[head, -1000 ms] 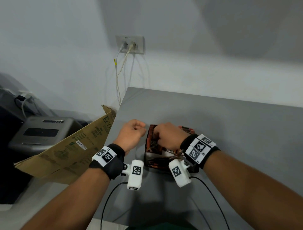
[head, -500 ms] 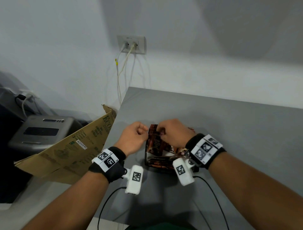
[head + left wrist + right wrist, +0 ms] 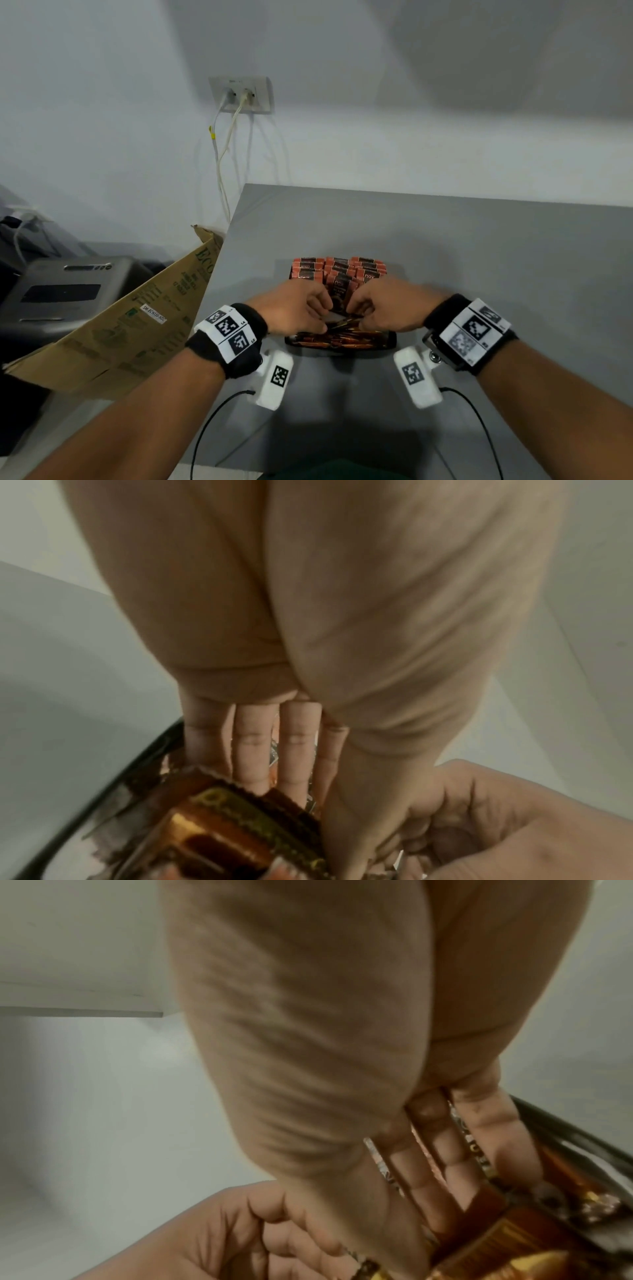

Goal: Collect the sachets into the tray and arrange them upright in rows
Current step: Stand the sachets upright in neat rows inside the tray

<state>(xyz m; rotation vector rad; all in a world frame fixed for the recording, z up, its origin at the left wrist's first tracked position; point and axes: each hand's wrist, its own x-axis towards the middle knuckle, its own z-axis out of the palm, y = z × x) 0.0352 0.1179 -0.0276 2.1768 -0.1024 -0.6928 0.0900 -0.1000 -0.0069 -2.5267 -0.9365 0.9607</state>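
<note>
A black tray (image 3: pixel 390 341) sits on the grey table and holds brown-orange sachets. Several sachets (image 3: pixel 339 270) stand upright in rows at its far end, and loose sachets (image 3: pixel 346 337) lie flat at the near end. My left hand (image 3: pixel 322 315) and right hand (image 3: pixel 356 313) meet over the tray's middle, fingers curled round a standing bunch of sachets (image 3: pixel 339 294) between them. In the left wrist view my fingers (image 3: pixel 255 750) reach down behind a sachet (image 3: pixel 240 829) inside the tray rim (image 3: pixel 103 788). In the right wrist view my fingers (image 3: pixel 445 1172) sit among the sachets (image 3: pixel 496 1242).
The table's left edge (image 3: pixel 219 267) runs close to the tray, with a tilted cardboard sheet (image 3: pixel 137 318) and a grey machine (image 3: pixel 65 291) beyond it. Cables (image 3: pixel 222 161) hang from a wall socket. Bare grey tabletop (image 3: pixel 513 267) lies to the right.
My left hand has come from beside the tray's left side to over the tray. My right hand has shifted right, and both now close on sachets in the middle.
</note>
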